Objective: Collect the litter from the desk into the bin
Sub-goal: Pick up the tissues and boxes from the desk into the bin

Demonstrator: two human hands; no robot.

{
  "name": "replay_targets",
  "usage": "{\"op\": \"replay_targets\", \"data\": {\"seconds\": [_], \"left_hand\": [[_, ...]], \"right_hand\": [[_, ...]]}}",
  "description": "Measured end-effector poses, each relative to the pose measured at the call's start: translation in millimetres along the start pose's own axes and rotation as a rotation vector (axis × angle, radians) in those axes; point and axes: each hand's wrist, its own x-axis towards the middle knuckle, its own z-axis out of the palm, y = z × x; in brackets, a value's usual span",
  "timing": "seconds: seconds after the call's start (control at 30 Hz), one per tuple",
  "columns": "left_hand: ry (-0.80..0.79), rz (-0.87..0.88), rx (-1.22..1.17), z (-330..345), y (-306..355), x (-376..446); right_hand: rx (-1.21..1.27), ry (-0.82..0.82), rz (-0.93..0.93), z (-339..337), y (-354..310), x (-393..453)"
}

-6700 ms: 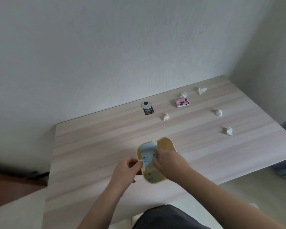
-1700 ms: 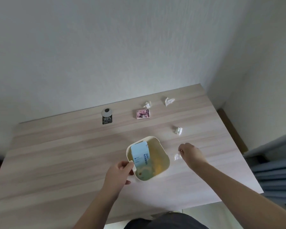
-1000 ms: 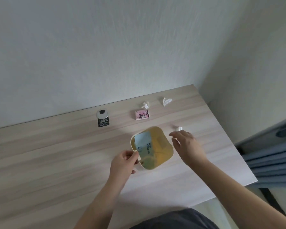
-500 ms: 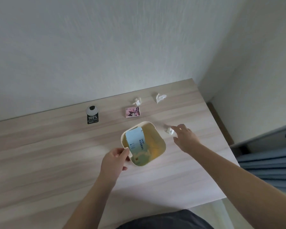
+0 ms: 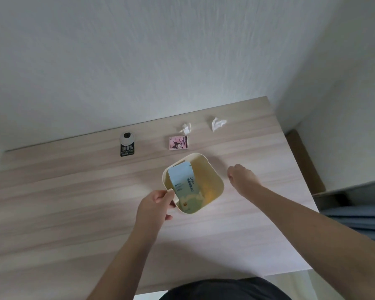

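A cream bin [image 5: 206, 176] stands on the wooden desk [image 5: 74, 202], with a pale blue packet [image 5: 182, 184] leaning inside it. My left hand [image 5: 156, 204] pinches the bin's near-left rim. Just right of the bin, my right hand [image 5: 240, 176] has its fingers curled shut; the tissue wad that lay there is no longer visible on the desk. Two white tissue wads [image 5: 185, 128] [image 5: 218, 124] lie near the back edge. A small pink packet [image 5: 178, 143] sits between them and the bin. Further left is a black and white tag [image 5: 127, 146].
A white wall runs along the desk's back edge and another stands close on the right. The desk's right edge drops to the floor, where blue-grey fabric [image 5: 355, 217] lies. My dark clothing [image 5: 225, 289] shows at the front edge.
My right hand reached the tissue wad right of the bin and closed over it; that wad has gone from the desk. My left hand stayed on the bin rim.
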Motion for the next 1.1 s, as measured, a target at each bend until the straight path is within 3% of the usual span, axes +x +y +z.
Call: {"op": "replay_targets", "data": {"seconds": [0.1, 0.23, 0.33, 0.7, 0.9, 1.1], "left_hand": [[0.004, 0.018, 0.026, 7, 5, 2], [0.007, 0.018, 0.030, 16, 12, 2], [-0.002, 0.010, -0.003, 24, 21, 4], [0.005, -0.008, -0.089, 35, 45, 22], [0.016, 0.020, -0.088, 26, 43, 29], [0.058, 0.021, -0.113, 15, 42, 32]], "right_hand": [[0.183, 0.158, -0.029, -26, -4, -6], [0.339, 0.468, -0.243, -68, -22, -27], [0.391, 0.557, -0.355, -90, -39, -42], [0.165, 0.487, -0.558, -101, -44, -24], [0.247, 0.537, -0.461, -124, -40, 11], [0.218, 0.328, -0.263, -134, -46, 81]]}}
